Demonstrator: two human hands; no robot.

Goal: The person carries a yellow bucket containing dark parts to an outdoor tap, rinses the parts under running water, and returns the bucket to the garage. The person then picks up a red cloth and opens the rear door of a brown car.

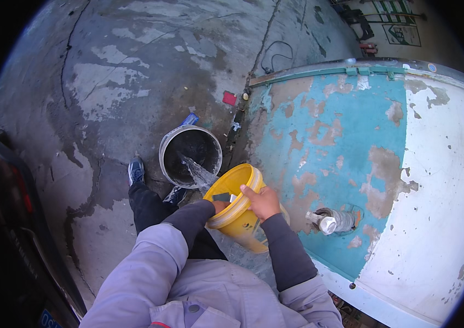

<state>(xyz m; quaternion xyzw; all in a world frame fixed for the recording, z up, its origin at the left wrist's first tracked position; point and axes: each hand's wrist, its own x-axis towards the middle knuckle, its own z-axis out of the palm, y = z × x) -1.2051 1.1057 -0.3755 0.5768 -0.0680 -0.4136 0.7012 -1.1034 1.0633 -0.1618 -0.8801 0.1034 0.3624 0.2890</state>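
Observation:
A yellow bucket is tilted in front of me, with water streaming from its mouth into a round bucket on the floor. This second bucket has a pale rim and a dark inside. My right hand grips the yellow bucket's right rim, thumb on top and fingers down the outside. At the near left rim is my left hand, closed on the edge; its fingertips are partly hidden inside. Beside them in the mouth shows a small grey and white thing, its kind unclear.
A turquoise and white panel with peeling paint stands at my right, with a pipe stub sticking out. A dark vehicle edges the left. Blue packaging and a red scrap lie on the cracked concrete floor.

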